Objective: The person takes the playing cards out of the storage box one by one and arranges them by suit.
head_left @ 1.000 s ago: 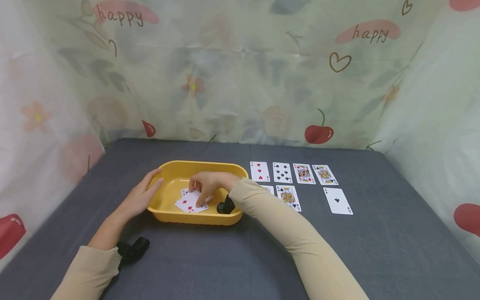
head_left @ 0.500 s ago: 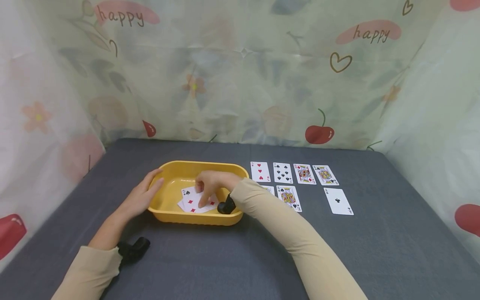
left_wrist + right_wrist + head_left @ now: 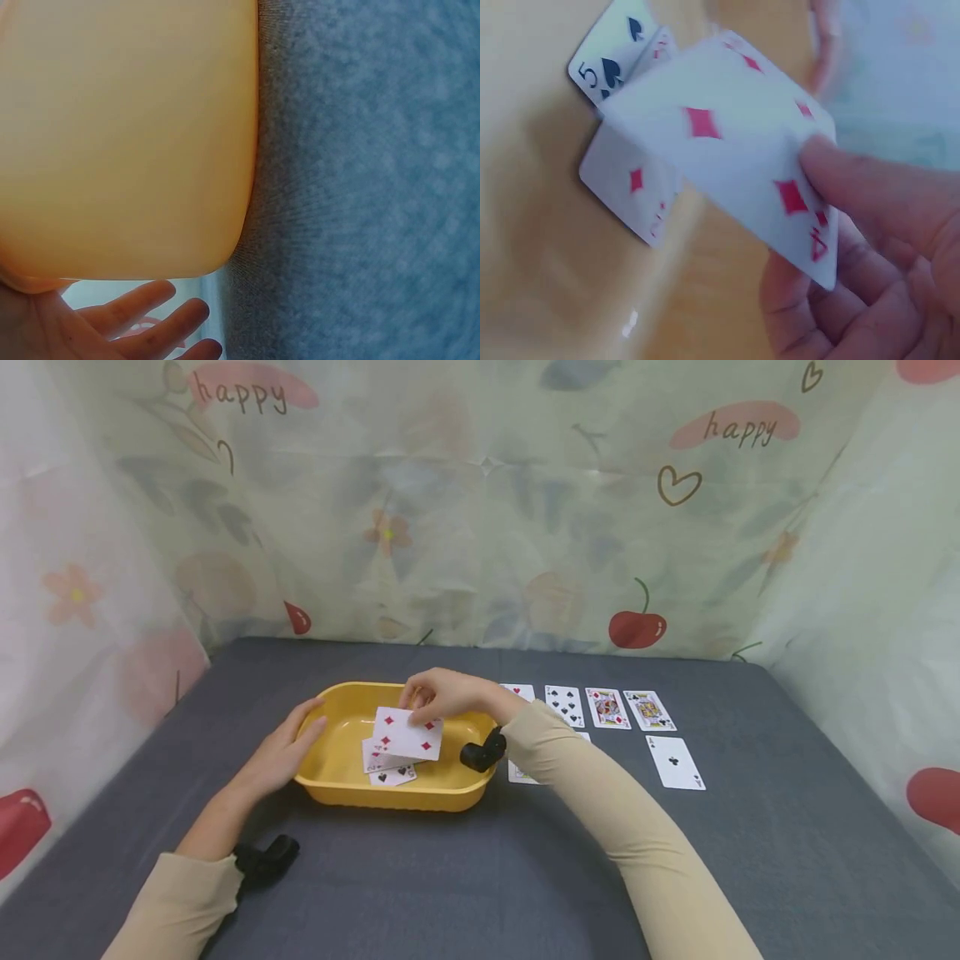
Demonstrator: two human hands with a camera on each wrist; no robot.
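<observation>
My right hand (image 3: 446,693) pinches a four of diamonds (image 3: 401,732) between thumb and fingers, face up over a yellow plastic basin (image 3: 345,796). The right wrist view shows the thumb on the face of this playing card (image 3: 742,127). Lower in the basin lie a five of spades (image 3: 611,67) and another diamond card (image 3: 626,176), both partly covered. At the basin's left end, my left hand (image 3: 285,747) rests on the rim with the thumb inside. Its fingers (image 3: 161,330) are spread and nearly straight outside the basin wall (image 3: 135,150).
Right of the basin, playing cards lie face up in rows: a seven of spades (image 3: 564,706), a king of diamonds (image 3: 608,708), another face card (image 3: 649,711) and an ace of clubs (image 3: 675,762). My right sleeve (image 3: 615,827) covers others. Patterned cloth (image 3: 487,527) hangs behind the dark table (image 3: 420,885).
My right hand has risen from the basin's bottom and shifted slightly right, lifting the four of diamonds off the other cards. The left hand has stayed on the rim.
</observation>
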